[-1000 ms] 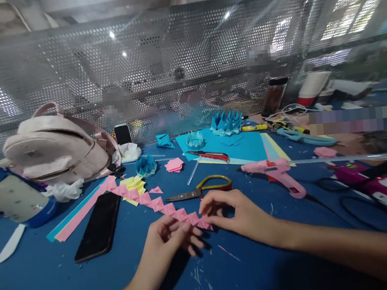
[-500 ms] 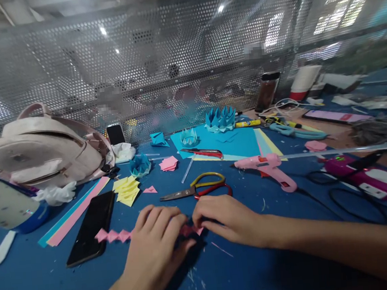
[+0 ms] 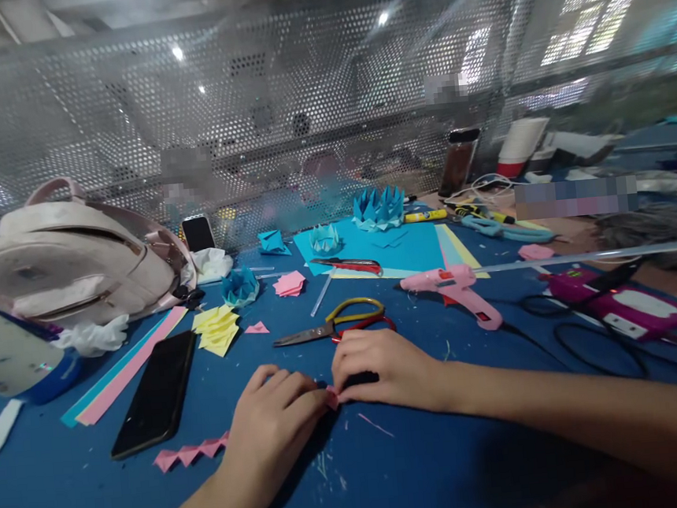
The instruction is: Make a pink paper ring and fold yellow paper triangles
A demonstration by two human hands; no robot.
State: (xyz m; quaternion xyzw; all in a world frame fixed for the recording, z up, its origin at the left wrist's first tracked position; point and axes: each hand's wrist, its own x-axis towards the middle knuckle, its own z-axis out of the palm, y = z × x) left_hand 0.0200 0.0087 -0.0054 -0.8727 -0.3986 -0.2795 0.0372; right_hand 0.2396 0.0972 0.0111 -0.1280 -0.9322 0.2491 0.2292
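Note:
A strip of folded pink paper points (image 3: pixel 191 453) runs under my left hand (image 3: pixel 279 429) and comes out between both hands. My left hand is closed on it, its fingers covering the middle of the strip. At the strip's right end, my right hand (image 3: pixel 378 369) pinches a small pink piece between thumb and fingers. Just beyond my right hand lie scissors (image 3: pixel 322 332) with yellow and red handles. Yellow paper squares (image 3: pixel 218 330), a pink paper stack (image 3: pixel 290 283) and a small pink triangle (image 3: pixel 256 328) lie farther forward.
A pink glue gun (image 3: pixel 453 282) with its cord lies to the right, near a magenta power strip (image 3: pixel 621 304). A black phone (image 3: pixel 155 392), paper strips (image 3: pixel 126 367) and a pale backpack (image 3: pixel 78 261) are at left. Blue paper crowns (image 3: pixel 378 208) and a red cutter (image 3: pixel 354 266) sit at the back.
The left end of the pink strip has swung toward me, off the phone's edge. My hands have drawn closer together around the strip's right end. The view has shifted slightly.

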